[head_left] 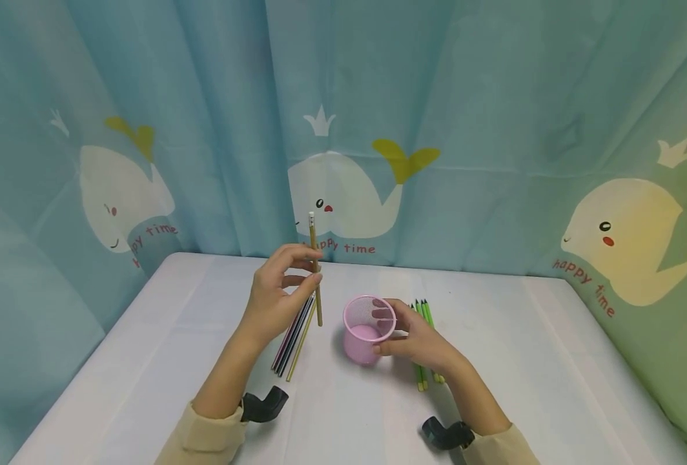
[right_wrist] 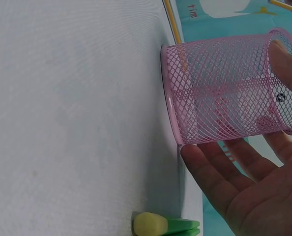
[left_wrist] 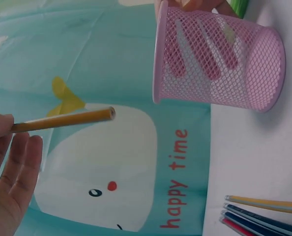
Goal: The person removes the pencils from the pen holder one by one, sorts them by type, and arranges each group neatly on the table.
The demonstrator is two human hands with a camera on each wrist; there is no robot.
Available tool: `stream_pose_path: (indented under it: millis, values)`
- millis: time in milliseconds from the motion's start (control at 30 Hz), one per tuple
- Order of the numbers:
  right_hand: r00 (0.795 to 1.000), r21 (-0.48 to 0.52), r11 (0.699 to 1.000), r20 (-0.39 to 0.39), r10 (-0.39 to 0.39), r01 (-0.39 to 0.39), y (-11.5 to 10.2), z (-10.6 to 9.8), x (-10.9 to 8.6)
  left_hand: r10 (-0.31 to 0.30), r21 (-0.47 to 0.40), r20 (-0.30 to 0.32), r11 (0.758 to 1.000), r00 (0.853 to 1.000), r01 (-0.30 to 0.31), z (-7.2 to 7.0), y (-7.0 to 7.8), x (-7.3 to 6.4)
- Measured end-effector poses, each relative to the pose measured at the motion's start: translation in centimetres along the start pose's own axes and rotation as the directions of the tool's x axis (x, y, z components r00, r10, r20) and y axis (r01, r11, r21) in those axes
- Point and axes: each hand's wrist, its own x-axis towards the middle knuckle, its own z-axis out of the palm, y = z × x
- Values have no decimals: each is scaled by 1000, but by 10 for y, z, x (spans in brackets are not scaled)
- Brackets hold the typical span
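Observation:
My left hand [head_left: 278,292] pinches a gold-coloured pencil [head_left: 319,309] between thumb and fingertips. The pencil stands nearly upright over the table, white eraser up, its blunt lower end showing in the left wrist view [left_wrist: 72,119]. To its right, a pink mesh pen holder [head_left: 359,350] stands with its round mouth up. My right hand [head_left: 423,339] grips the holder from the right, thumb near the rim [right_wrist: 286,66] and fingers along the far side. No pencil shows inside the holder.
Several dark pencils [head_left: 288,342] and a gold one [head_left: 298,352] lie side by side left of the holder. Several green pencils [head_left: 428,315] lie beyond my right hand, partly hidden by it. A blue curtain [head_left: 343,77] with whale prints hangs behind the white table [head_left: 494,323].

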Motion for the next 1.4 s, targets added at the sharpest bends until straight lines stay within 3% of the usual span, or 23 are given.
stream_pose_path:
  millis: [267, 967, 1400]
  values:
    - [1000, 5, 1000, -5, 13, -12, -1, 1, -1, -19, -9, -14, 1000, 1000, 19, 1, -2, 0]
    - [1000, -1, 1000, 3, -15, 15, 0, 0, -1, -153, -118, 7, 981, 988, 153, 2, 0, 0]
    - [1000, 5, 1000, 5, -16, 16, 0, 0, 0, -190, -123, -3, 974, 982, 188, -3, -12, 1]
